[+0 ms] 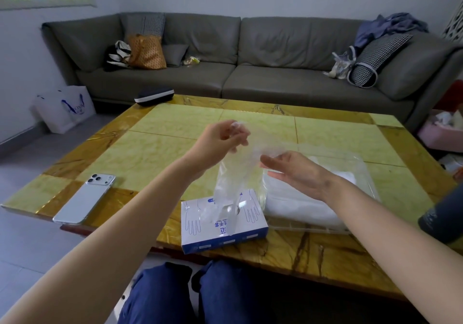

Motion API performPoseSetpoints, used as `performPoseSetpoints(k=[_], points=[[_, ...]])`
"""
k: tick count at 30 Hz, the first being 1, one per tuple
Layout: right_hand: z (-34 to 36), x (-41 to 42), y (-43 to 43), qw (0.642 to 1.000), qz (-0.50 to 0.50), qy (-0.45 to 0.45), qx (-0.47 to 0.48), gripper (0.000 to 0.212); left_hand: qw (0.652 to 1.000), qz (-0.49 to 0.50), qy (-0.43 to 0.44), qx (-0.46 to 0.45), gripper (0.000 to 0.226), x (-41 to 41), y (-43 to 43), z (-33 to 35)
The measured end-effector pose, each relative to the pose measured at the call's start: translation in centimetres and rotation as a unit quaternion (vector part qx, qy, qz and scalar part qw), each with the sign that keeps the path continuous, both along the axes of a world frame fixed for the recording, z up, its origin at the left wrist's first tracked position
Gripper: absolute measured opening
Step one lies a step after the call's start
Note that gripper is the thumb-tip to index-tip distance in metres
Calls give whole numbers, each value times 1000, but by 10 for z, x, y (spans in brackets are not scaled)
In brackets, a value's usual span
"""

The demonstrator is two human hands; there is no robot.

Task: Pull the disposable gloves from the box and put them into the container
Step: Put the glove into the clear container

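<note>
A white and blue glove box [200,231] lies near the table's front edge. A clear disposable glove [230,183] stretches up from the box's slot. My left hand [218,140] pinches the glove's top end above the box. My right hand [298,170] is held flat, fingers straight, and touches the glove's side. To the right of the box stands a clear plastic container [365,168] with a pile of white gloves [295,208] inside; my right wrist hovers over it.
A white phone [82,201] lies face down at the table's left front. A dark case [154,96] sits at the far left edge of the yellow-green stone table [175,128]. A grey sofa [250,78] stands behind. My knees are below the table's edge.
</note>
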State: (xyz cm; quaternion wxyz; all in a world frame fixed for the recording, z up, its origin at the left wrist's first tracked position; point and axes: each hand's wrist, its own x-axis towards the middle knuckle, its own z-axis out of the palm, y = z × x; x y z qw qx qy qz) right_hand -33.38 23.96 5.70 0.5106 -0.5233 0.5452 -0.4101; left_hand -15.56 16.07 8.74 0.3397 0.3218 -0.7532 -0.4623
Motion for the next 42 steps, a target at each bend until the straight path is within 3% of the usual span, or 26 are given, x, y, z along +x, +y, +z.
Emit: performPoseSetpoints(k=[4, 7, 11, 12, 16, 19, 24, 28, 30, 33, 36, 42], points=[[5, -1, -9, 993, -59, -94, -29, 22, 998, 55, -11, 4, 14, 9, -8, 0], [14, -2, -11, 994, -75, -61, -52, 7, 997, 72, -23, 13, 11, 14, -11, -1], [15, 2, -13, 998, -40, -28, -48, 66, 997, 38, 9, 62, 8, 15, -9, -3], [14, 4, -14, 999, -20, -30, -41, 69, 997, 32, 15, 66, 8, 15, -9, -4], [11, 9, -15, 999, 10, 4, -33, 24, 994, 42, 41, 90, 8, 17, -12, -7], [9, 4, -15, 998, -22, 37, -39, 15, 990, 74, 59, 108, 8, 26, -19, -9], [12, -12, -11, 990, -74, 111, -55, 26, 990, 108, -43, 78, 3, 37, -34, -15], [22, -24, -7, 984, -55, 164, -47, 25, 988, 7, -136, 76, 44, 25, -35, -1], [26, -31, -5, 981, -25, 187, -40, 21, 981, -52, -170, 76, 52, 9, -30, 9], [29, -43, -1, 975, 12, 221, -17, 18, 974, -88, -208, 19, 31, -21, -24, 17], [29, -57, 4, 971, -14, 239, -4, 16, 976, -83, -202, -14, 2, -49, -24, 17], [36, -97, 13, 958, -142, 238, -67, 16, 984, -43, -159, -61, 4, -101, -28, 28]])
